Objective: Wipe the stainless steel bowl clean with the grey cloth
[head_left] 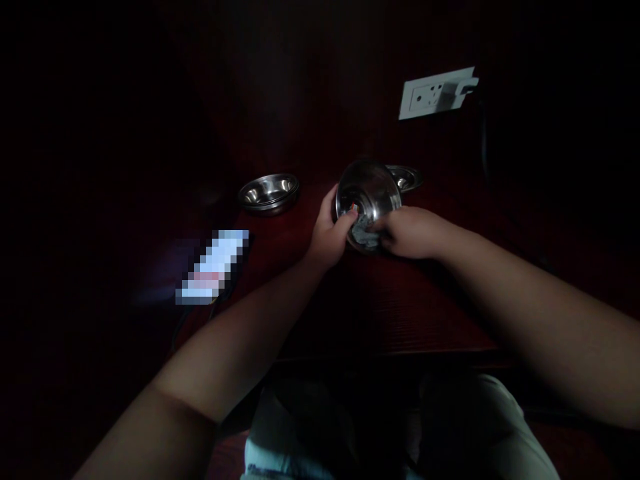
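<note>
A shiny metal bowl [373, 180] is held tilted above the dark red table, its hollow side turned toward me. My left hand [331, 230] grips its left rim, the thumb lying inside the bowl. A greyish cloth [364, 233] shows low in the bowl. My right hand [413, 232] is closed at the bowl's right side and presses the cloth against the inner wall; its fingertips are dark and slightly blurred. A small label with red and white [355, 207] sits near my left thumb.
Stacked metal bowls [270, 193] stand at the left. Another metal dish [407, 178] lies behind the held bowl. A lit phone [215, 267] with a cable is at the left of the table [390, 320]. A wall socket [435, 95] holds a plug with a hanging cord.
</note>
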`<state>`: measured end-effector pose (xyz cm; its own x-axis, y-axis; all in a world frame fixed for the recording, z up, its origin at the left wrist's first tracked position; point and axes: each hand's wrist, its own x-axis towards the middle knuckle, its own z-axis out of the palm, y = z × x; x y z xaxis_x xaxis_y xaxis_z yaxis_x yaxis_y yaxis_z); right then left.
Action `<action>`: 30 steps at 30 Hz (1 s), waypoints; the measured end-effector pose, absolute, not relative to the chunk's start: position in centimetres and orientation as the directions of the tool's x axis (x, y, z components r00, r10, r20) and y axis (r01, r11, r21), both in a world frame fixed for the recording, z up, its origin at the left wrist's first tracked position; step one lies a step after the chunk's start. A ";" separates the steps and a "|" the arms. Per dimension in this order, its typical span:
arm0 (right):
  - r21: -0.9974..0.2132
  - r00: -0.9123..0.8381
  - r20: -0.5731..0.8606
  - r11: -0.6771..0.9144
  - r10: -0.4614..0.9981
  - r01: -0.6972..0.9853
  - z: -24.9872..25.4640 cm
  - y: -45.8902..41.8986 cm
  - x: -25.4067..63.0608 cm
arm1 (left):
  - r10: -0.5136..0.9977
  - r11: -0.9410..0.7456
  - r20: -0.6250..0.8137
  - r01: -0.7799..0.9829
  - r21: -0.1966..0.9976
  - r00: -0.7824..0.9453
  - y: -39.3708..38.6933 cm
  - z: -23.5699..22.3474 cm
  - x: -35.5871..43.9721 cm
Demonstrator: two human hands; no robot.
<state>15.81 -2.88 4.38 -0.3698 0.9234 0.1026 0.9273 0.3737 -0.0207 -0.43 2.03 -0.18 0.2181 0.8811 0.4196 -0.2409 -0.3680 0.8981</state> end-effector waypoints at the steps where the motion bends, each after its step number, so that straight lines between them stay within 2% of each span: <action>1: -0.069 -0.418 0.095 0.425 0.903 0.903 4.4 -2.9 15.7 | 0.887 -0.361 0.413 -0.244 0.900 0.208 2.1 -0.2 -0.5; 4: -0.240 -0.505 0.143 0.525 0.851 0.817 4.5 -3.0 15.5 | 0.903 -0.334 0.386 -0.257 0.907 0.187 2.3 -0.2 -0.7; 7: -0.400 -0.537 0.259 0.595 0.803 0.697 4.2 -3.0 15.4 | 0.925 -0.295 0.346 -0.278 0.914 0.156 2.2 -0.2 -0.7; 9: -0.470 -0.516 0.354 0.626 0.780 0.622 3.8 -3.0 15.2 | 0.935 -0.262 0.323 -0.324 0.909 0.150 2.1 -0.1 -0.5; 11: -0.490 -0.468 0.446 0.646 0.763 0.586 3.5 -3.0 15.0 | 0.936 -0.223 0.308 -0.387 0.895 0.172 2.0 -0.1 -0.3; 14: -0.423 -0.433 0.562 0.695 0.704 0.581 3.3 -2.9 14.8 | 0.919 -0.160 0.301 -0.459 0.874 0.254 1.7 -0.1 0.1; 19: -0.160 -0.481 0.695 0.768 0.534 0.620 4.0 -2.7 15.2 | 0.874 -0.085 0.299 -0.485 0.871 0.384 0.7 0.4 0.6; 23: 0.018 -0.451 0.745 0.661 0.492 0.751 4.3 -2.4 15.7 | 0.860 -0.036 0.270 -0.475 0.879 0.434 0.1 0.5 0.5; 30: 0.045 -0.342 0.720 0.451 0.604 0.892 3.6 -1.2 16.3 | 0.905 -0.032 0.221 -0.461 0.887 0.363 0.7 0.1 0.1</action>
<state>16.32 -1.20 3.62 -0.3420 0.6042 0.7198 0.8915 0.4507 0.0452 0.15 0.72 0.05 0.3633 0.9050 0.2211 -0.4607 -0.0317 0.8870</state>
